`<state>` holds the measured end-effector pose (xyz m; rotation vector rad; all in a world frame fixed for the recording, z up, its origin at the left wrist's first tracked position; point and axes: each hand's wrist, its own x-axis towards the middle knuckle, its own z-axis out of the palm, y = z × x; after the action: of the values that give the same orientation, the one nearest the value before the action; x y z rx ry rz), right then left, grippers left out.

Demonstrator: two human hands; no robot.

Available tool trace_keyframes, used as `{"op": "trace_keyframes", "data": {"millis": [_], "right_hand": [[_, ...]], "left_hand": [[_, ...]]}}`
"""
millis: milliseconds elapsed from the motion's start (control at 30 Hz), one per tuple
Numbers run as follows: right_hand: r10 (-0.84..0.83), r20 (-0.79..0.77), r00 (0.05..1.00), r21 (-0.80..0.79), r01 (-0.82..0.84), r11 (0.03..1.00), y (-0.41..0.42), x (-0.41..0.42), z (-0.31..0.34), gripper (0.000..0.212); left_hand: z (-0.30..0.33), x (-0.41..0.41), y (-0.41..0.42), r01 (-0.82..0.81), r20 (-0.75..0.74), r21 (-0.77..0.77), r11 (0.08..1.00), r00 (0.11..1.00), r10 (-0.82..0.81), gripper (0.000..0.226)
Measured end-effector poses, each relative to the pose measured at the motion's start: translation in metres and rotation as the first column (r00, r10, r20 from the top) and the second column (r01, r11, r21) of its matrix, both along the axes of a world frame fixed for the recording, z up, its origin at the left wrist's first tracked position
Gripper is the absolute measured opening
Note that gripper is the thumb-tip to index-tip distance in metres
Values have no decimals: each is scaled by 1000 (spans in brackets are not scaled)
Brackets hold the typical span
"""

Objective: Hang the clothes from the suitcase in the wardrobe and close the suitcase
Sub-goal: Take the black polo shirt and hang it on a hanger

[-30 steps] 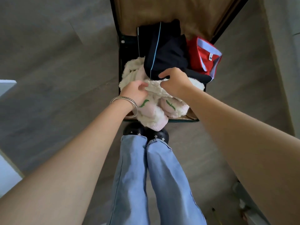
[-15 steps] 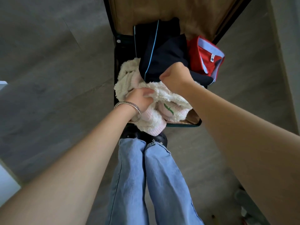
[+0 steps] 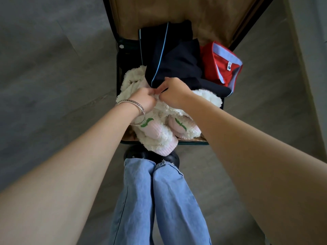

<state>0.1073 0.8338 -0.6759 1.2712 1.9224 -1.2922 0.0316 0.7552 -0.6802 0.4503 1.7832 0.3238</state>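
We find the open suitcase [image 3: 118,71] packed nearly wall to wall. The fluffy white garment [image 3: 159,131] fills the near half and spills over the near rim; the navy garment [image 3: 173,62] lies across its far part, with the red garment [image 3: 219,62] just beside it at the right wall. The upright lid [image 3: 159,15] blocks the far side. We note bare grey floor [image 3: 53,68] left and right of the case.

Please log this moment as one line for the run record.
stage: picking first garment | left hand: pinches fluffy cream-and-pink fleece garment | right hand: pinches same | navy piped garment, red shirt: in open suitcase
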Motion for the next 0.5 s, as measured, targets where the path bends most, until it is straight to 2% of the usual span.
{"op": "trace_keyframes", "data": {"millis": [100,233,367,500], "right_hand": [[74,38,997,27,-75,997,0,-1,-10,34],[-65,41,997,187,56,981,2,2,2,27],[-161,-32,986,244,164,956,10,7,33,22],[-285,-95,954,313,301,901,36,9,84,28]], "left_hand": [[2,0,-4,-126,34,137,982,992,123,56],[21,-1,0,-177,127,237,955,980,150,57],[45,-4,9,-201,136,258,945,976,171,53],[71,-9,14,-172,134,228,958,980,144,51]]}}
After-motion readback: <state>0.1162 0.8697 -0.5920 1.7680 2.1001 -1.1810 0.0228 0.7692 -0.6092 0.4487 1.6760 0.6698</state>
